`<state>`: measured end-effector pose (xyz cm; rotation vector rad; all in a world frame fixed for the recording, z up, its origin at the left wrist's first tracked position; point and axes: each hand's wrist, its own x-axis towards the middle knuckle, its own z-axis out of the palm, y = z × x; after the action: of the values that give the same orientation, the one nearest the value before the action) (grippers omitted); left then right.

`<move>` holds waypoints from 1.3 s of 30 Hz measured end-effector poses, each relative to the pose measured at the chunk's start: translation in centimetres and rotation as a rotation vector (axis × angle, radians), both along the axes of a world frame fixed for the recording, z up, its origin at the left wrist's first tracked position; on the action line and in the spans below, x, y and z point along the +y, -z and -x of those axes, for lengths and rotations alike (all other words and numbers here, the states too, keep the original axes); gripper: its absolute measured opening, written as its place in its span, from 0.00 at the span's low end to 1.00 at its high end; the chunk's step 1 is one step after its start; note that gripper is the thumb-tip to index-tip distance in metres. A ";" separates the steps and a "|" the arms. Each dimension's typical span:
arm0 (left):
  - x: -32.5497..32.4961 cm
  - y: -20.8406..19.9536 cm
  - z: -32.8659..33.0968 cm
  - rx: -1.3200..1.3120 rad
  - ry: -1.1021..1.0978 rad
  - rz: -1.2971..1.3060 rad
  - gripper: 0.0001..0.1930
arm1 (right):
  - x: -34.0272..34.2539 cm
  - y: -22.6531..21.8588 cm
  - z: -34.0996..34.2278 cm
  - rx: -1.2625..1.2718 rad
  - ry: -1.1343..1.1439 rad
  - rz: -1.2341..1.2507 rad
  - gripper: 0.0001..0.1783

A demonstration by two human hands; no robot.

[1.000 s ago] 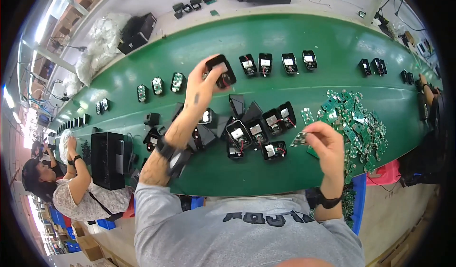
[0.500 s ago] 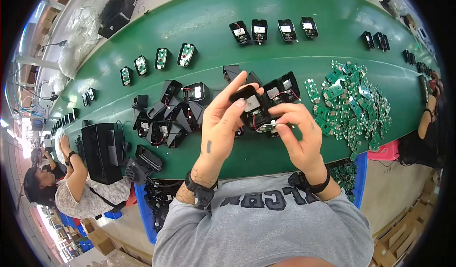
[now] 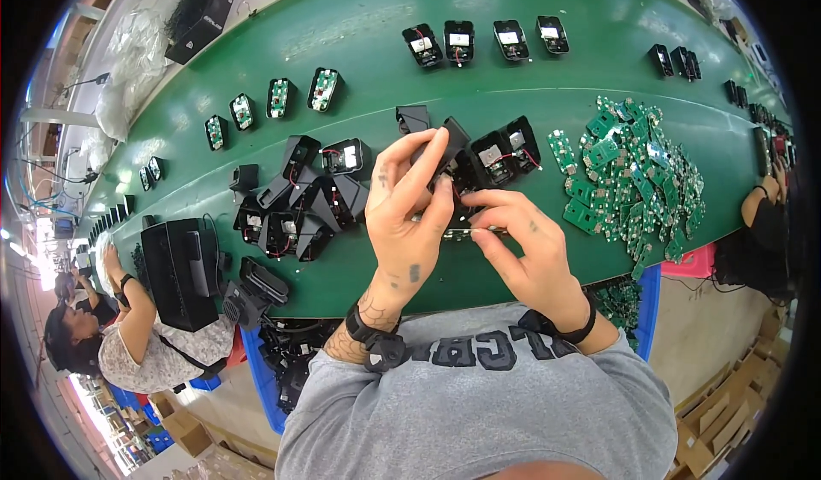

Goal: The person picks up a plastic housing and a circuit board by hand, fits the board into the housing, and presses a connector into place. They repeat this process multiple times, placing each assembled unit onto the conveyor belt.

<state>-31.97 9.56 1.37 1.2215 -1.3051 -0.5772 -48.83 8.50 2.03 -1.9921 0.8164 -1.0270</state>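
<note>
My left hand (image 3: 402, 206) is closed on a small black plastic housing (image 3: 462, 172), which is tilted so that its inside is mostly hidden. Just to the right, my right hand (image 3: 530, 245) pinches the end of a small green circuit board (image 3: 457, 235) seen nearly edge-on below the housing. Fingers cover much of both parts. Behind my hands lie open black housings (image 3: 491, 162) with white blocks and red wires. To the left is a heap of similar black housings (image 3: 295, 194). Loose green circuit boards (image 3: 637, 176) are piled on the right.
Across the green table (image 3: 376, 61) stand housings with white blocks (image 3: 459, 42) and others with green boards (image 3: 279, 97). A black box (image 3: 178, 266) sits at left near a co-worker (image 3: 162, 343). Blue bins (image 3: 652, 309) flank me below the table edge.
The housing has tipped, so its white block no longer shows, and my left fingers have bent over it. My right hand has shifted slightly left and down with the board.
</note>
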 end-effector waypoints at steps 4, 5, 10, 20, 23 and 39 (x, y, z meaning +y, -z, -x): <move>-0.1 0.0 0.2 0.003 0.034 0.020 0.23 | -0.2 -0.1 0.0 0.006 0.036 0.003 0.05; -0.1 -0.1 0.3 -0.050 0.027 0.067 0.23 | 0.0 -0.3 0.1 -0.026 0.013 -0.098 0.05; -0.6 0.1 0.1 -0.184 0.039 0.114 0.23 | -0.1 0.2 0.5 -0.326 -0.154 -0.678 0.06; 0.5 -0.2 -0.5 0.739 0.276 -0.498 0.26 | -4.0 1.5 5.0 -0.864 0.208 -0.653 0.12; 0.6 0.4 -0.6 0.993 0.402 -0.527 0.28 | -3.2 2.0 4.6 -0.798 0.254 -0.829 0.24; 1.7 1.1 -0.6 1.000 0.398 -0.514 0.24 | -1.5 1.4 5.1 -0.447 0.004 -0.720 0.22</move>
<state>-31.41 11.28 0.31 0.8303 -0.5243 -1.6336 -53.90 7.00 0.65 -1.1046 0.7893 -0.9505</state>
